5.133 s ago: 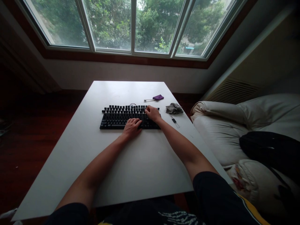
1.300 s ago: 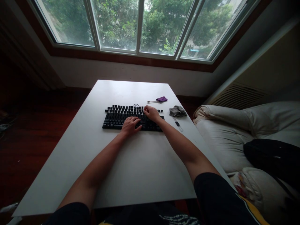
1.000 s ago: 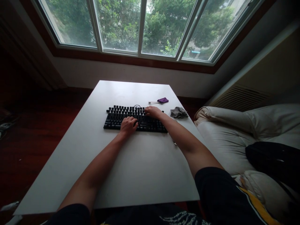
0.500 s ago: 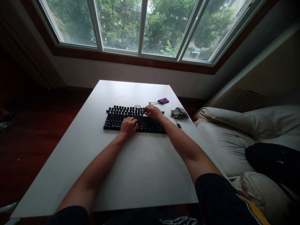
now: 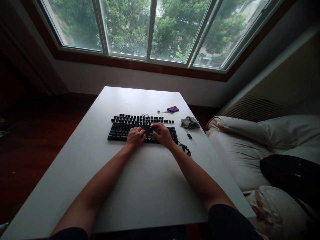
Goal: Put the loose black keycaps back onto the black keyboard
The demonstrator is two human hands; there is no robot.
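A black keyboard (image 5: 117, 132) lies across the middle of the white table (image 5: 140, 186). Just behind it runs a row of loose black keycaps (image 5: 130, 118). My left hand (image 5: 135, 137) rests on the keyboard's middle with its fingers curled down onto the keys. My right hand (image 5: 162, 133) sits on the keyboard's right part, fingers bent and pressed to the keys. What its fingertips hold, if anything, is hidden.
A purple cloth (image 5: 173, 108) with a thin stick lies behind the keycaps. A crumpled grey cloth (image 5: 189, 122), a small wire tool (image 5: 191, 137) and a black cable (image 5: 185, 148) lie at the table's right edge. A white cushioned seat (image 5: 240, 146) with a black bag (image 5: 290, 170) stands to the right.
My right hand has come back from the row of loose keycaps onto the keyboard's right part. The left hand stayed on the keys. The camera tipped down slightly.
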